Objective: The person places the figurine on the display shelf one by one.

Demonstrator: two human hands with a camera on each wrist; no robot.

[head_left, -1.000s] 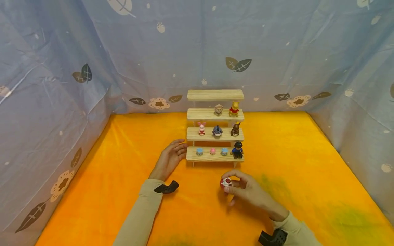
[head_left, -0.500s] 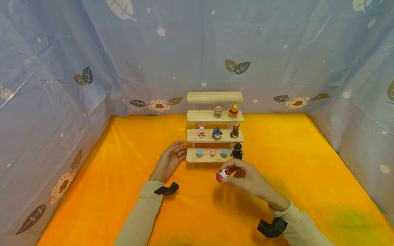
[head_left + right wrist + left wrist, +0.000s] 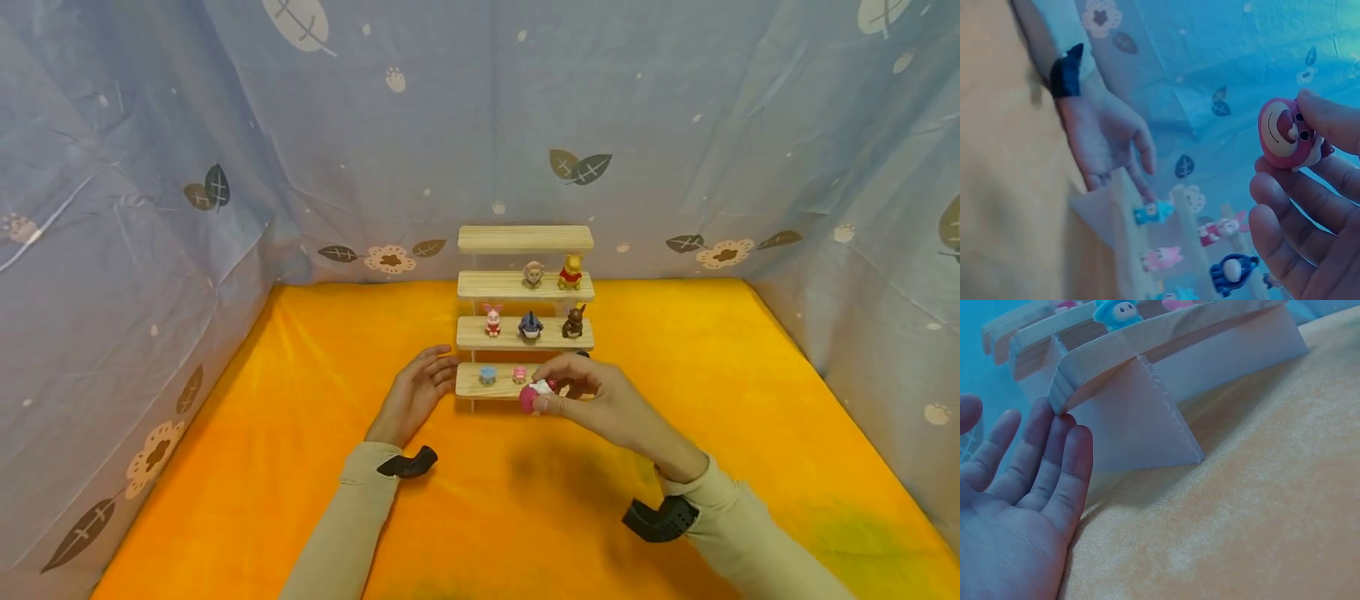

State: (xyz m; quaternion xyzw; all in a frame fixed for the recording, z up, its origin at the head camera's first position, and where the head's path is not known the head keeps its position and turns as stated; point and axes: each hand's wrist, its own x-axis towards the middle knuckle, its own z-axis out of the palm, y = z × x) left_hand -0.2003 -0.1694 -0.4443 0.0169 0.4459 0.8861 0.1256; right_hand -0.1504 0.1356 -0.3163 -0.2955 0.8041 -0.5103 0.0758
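My right hand [image 3: 611,408] pinches a pink bear figurine [image 3: 529,397] between thumb and fingers, in front of the lowest tier of a stepped wooden display stand [image 3: 525,239]. In the right wrist view the figurine [image 3: 1279,145] shows a smiling pale muzzle and a dark pink nose. My left hand [image 3: 412,390] lies palm up at the stand's left side, its fingers relaxed. In the left wrist view its fingertips are right at the corner of the lowest board [image 3: 1079,372]. A blue figurine [image 3: 487,375] and a pink one [image 3: 520,374] stand on that tier; my right hand covers its right end.
Higher tiers bear a piglet figurine [image 3: 492,321], a blue-grey donkey [image 3: 530,325], a brown figure [image 3: 573,322], a beige figure [image 3: 533,274] and a yellow bear in red [image 3: 570,272]. Patterned fabric [image 3: 420,125] hangs behind the orange cloth [image 3: 360,333].
My right hand has lifted and moved forward to the lowest tier with the pink bear figurine, now covering the dark-haired figure and right blue figurine. My left hand stays by the stand.
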